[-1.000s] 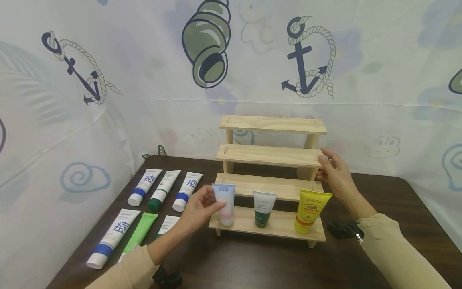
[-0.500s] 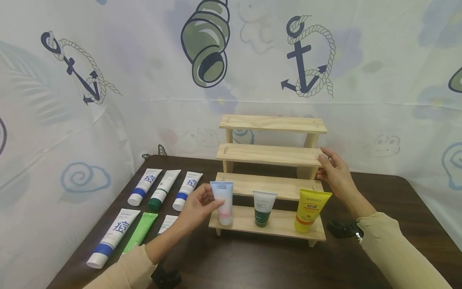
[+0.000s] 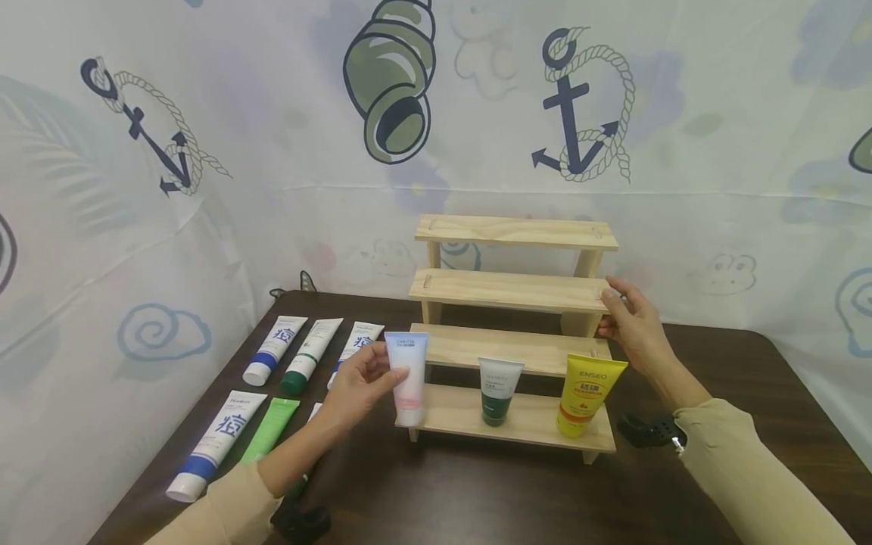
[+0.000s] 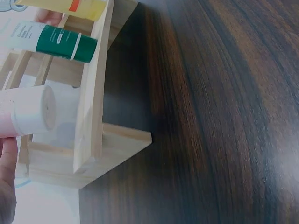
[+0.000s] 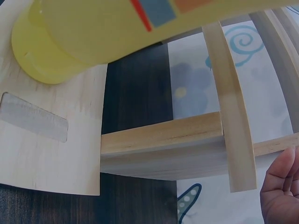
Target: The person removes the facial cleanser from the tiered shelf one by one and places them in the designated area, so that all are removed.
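Note:
My left hand (image 3: 361, 382) pinches a pale blue and pink squeeze tube (image 3: 409, 382), cap down, at the left end of the lowest shelf. In the left wrist view a gap shows between the tube's white cap (image 4: 48, 107) and that shelf. My right hand (image 3: 633, 325) holds the right end of the second-highest board of a four-step wooden display rack (image 3: 511, 291). On the lowest shelf a white and green tube (image 3: 497, 390) stands upright at the middle. A yellow tube (image 3: 587, 393) stands at the right end, large in the right wrist view.
Several tubes lie on the dark wooden table (image 3: 477, 499) at the left, among them a white and blue tube (image 3: 218, 443) and a green tube (image 3: 271, 428). My left forearm partly covers another one. A printed cloth (image 3: 477, 151) hangs behind the rack.
My left hand has moved the pale blue and pink tube slightly left and up from its spot on the lowest shelf. The right hand keeps its hold on the rack.

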`<action>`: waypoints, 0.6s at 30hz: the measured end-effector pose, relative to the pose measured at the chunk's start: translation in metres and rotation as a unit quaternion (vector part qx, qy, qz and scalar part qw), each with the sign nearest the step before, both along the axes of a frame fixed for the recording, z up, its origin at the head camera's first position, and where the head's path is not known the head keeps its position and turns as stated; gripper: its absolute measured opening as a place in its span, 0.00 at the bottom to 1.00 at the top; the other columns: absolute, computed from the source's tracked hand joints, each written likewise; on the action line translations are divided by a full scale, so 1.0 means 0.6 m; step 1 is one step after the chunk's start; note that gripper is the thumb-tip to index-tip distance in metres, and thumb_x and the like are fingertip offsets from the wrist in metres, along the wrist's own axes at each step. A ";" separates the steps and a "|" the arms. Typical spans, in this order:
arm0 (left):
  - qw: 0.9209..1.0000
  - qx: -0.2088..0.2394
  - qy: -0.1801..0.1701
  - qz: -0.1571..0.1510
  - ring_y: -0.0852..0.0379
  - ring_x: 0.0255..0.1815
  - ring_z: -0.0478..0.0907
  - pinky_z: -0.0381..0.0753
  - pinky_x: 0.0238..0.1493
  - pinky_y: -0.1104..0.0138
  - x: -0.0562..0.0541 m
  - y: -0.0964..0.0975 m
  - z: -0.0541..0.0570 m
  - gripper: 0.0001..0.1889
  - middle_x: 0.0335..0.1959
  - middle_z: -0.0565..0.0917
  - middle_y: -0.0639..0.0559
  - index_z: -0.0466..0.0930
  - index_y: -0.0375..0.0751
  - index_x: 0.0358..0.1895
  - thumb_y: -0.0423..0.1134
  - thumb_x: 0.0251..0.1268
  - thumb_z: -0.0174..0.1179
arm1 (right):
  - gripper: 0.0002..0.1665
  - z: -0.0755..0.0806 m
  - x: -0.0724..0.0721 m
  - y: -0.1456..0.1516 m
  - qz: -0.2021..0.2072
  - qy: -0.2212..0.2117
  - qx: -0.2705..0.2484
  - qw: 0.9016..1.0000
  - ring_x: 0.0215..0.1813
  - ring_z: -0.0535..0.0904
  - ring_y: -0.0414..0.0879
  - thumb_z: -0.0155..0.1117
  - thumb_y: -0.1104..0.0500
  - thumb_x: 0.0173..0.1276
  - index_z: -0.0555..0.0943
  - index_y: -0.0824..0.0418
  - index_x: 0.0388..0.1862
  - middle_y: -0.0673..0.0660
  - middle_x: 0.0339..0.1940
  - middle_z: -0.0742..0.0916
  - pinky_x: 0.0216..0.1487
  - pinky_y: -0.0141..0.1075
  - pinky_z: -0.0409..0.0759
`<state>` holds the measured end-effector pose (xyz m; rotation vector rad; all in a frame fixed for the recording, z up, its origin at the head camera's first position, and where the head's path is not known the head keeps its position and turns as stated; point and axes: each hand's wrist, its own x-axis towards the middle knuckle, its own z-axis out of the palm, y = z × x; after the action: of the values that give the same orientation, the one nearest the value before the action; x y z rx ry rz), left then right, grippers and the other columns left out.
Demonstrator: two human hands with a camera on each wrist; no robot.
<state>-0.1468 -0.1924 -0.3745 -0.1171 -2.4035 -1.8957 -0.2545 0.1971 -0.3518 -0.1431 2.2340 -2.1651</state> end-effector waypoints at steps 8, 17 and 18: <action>0.999 -0.017 -0.015 0.032 0.60 0.39 0.79 0.78 0.40 0.71 0.010 -0.033 0.013 0.19 0.46 0.82 0.37 0.71 0.32 0.53 0.35 0.62 0.62 | 0.40 -0.001 -0.002 0.002 -0.003 -0.005 0.002 1.000 0.29 0.73 0.35 0.51 0.48 0.72 0.49 0.59 0.75 0.46 0.34 0.74 0.31 0.25 0.78; 0.995 -0.017 -0.051 0.085 0.63 0.35 0.78 0.82 0.35 0.69 0.025 -0.107 0.016 0.23 0.41 0.81 0.50 0.69 0.33 0.58 0.43 0.66 0.58 | 0.40 -0.002 -0.001 0.001 -0.003 -0.004 0.009 1.000 0.29 0.73 0.35 0.50 0.47 0.72 0.49 0.59 0.75 0.46 0.34 0.74 0.31 0.24 0.78; 0.994 -0.023 -0.053 0.091 0.63 0.35 0.77 0.81 0.35 0.70 0.027 -0.117 0.016 0.23 0.40 0.81 0.52 0.69 0.33 0.58 0.44 0.66 0.58 | 0.40 -0.001 -0.001 0.000 -0.003 -0.004 0.013 1.000 0.29 0.73 0.34 0.50 0.47 0.72 0.49 0.59 0.75 0.46 0.34 0.74 0.31 0.24 0.78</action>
<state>-0.1307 -0.2624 -0.3649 0.1995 -2.4297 -1.8089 -0.2552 0.1972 -0.3526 -0.1282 2.2600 -2.1350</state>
